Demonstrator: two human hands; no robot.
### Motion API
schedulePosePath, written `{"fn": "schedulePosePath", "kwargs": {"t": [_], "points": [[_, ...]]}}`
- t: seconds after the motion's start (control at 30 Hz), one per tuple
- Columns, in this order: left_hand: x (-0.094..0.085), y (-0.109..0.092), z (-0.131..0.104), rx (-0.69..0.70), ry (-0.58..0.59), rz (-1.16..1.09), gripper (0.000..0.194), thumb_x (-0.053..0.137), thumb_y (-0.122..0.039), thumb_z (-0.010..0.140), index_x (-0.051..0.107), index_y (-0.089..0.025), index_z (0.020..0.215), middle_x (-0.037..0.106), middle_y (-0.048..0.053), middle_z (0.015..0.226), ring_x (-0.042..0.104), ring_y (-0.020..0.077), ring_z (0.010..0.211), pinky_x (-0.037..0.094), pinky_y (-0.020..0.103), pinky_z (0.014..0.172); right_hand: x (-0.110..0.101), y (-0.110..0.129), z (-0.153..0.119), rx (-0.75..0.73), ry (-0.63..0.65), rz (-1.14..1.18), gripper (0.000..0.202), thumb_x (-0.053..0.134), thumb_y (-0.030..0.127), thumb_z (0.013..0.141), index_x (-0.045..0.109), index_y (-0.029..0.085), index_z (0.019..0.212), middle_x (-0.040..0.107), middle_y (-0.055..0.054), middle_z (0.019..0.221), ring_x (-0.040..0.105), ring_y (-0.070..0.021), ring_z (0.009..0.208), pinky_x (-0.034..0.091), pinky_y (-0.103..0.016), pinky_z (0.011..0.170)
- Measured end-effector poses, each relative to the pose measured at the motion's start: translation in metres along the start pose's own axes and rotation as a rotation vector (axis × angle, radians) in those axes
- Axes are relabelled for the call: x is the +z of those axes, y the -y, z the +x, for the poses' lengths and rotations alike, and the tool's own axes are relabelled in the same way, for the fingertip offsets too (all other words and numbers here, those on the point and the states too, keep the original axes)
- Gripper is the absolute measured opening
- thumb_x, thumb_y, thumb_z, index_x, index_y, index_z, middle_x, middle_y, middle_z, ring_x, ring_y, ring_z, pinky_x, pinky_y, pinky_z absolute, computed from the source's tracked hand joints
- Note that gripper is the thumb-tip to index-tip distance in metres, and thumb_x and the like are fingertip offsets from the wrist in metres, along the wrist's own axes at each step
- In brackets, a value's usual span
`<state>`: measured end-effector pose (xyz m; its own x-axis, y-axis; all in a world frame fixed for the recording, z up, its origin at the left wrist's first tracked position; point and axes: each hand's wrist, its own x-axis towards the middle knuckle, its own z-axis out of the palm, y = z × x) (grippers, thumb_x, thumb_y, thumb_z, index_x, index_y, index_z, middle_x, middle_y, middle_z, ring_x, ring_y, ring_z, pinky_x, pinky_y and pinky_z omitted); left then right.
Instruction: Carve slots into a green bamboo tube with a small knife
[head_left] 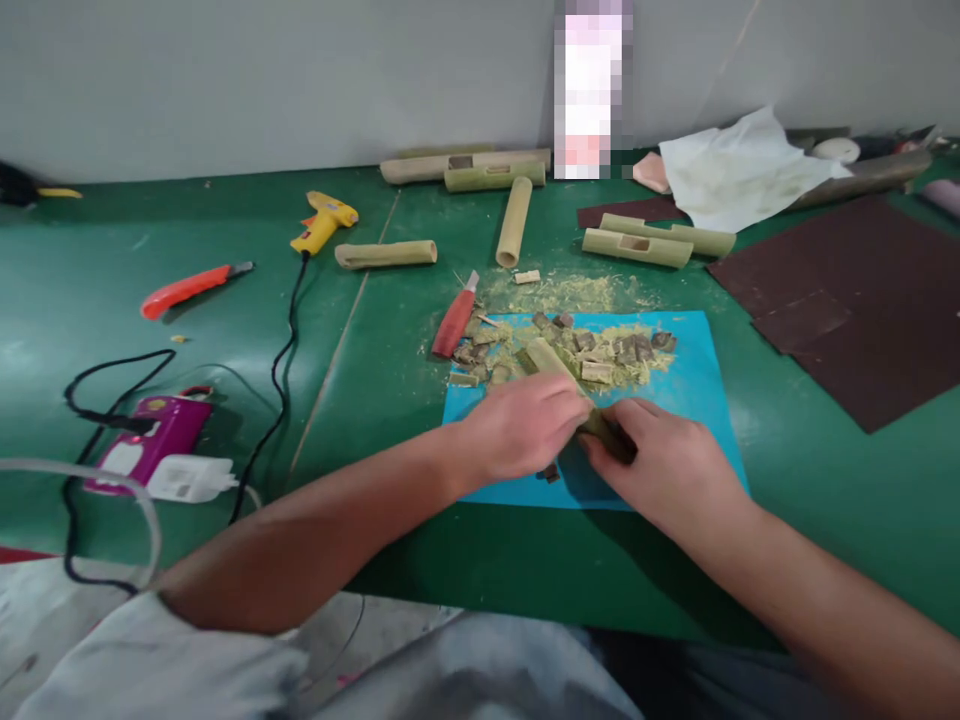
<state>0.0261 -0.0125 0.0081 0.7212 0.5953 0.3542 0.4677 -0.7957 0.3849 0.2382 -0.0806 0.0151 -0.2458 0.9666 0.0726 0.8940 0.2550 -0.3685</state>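
Observation:
Over a blue sheet [694, 420] lies a bamboo tube [549, 358], slanting from upper left to lower right. My left hand [529, 422] is closed on its middle from above. Around the tube's lower right end, my right hand [664, 450] has its thumb and fingers wrapped. Whether either hand also holds something small is hidden. Bamboo chips [598, 372] and shavings are scattered on the sheet just beyond the hands. A red-handled knife [454, 322] rests left of the chips, its blade pointing away.
Several cut bamboo tubes [637, 248] lie along the back. An orange cutter [187, 291], a yellow glue gun [324, 225] and a purple power strip [169, 435] with cables are at left. Brown sandpaper sheets [855, 290] and a white cloth [750, 170] are at right.

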Motion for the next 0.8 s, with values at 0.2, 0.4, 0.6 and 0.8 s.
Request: {"fn": "schedulePosePath", "kwargs": {"t": [0.2, 0.4, 0.6, 0.8], "points": [[-0.007, 0.035, 0.001, -0.149, -0.249, -0.004, 0.019, 0.054, -0.022, 0.102, 0.068, -0.017, 0.091, 0.070, 0.003, 0.085, 0.067, 0.0162, 0.083, 0.055, 0.030, 0.079, 0.000, -0.002, 0.001, -0.022, -0.027, 0.004, 0.026, 0.056, 0.041, 0.090, 0.049, 0.023, 0.072, 0.057, 0.000, 0.069, 0.043, -0.0118, 0.052, 0.022, -0.030, 0.051], [-0.008, 0.045, 0.002, -0.125, -0.263, 0.024, 0.018, 0.054, -0.022, 0.101, 0.069, -0.016, 0.093, 0.072, 0.005, 0.087, 0.069, 0.0167, 0.083, 0.057, 0.031, 0.078, -0.002, -0.004, 0.001, -0.025, -0.031, 0.018, 0.030, 0.055, 0.043, 0.090, 0.044, 0.024, 0.070, 0.050, 0.002, 0.065, 0.039, -0.0112, 0.051, 0.021, -0.029, 0.050], [-0.007, 0.037, 0.000, -0.072, -0.236, 0.061, 0.018, 0.053, -0.022, 0.102, 0.069, -0.016, 0.095, 0.072, 0.007, 0.090, 0.069, 0.0178, 0.085, 0.057, 0.032, 0.080, -0.002, -0.002, 0.000, -0.050, -0.033, 0.026, 0.031, 0.055, 0.041, 0.092, 0.042, 0.024, 0.069, 0.048, 0.002, 0.065, 0.038, -0.0113, 0.052, 0.022, -0.029, 0.051], [-0.005, 0.039, 0.001, -0.083, -0.228, 0.075, 0.019, 0.053, -0.021, 0.102, 0.069, -0.014, 0.093, 0.071, 0.007, 0.086, 0.068, 0.0176, 0.081, 0.057, 0.031, 0.076, -0.001, -0.004, 0.001, -0.058, -0.019, 0.037, 0.030, 0.054, 0.041, 0.094, 0.046, 0.024, 0.071, 0.051, 0.001, 0.067, 0.041, -0.0117, 0.053, 0.022, -0.029, 0.052]]}}
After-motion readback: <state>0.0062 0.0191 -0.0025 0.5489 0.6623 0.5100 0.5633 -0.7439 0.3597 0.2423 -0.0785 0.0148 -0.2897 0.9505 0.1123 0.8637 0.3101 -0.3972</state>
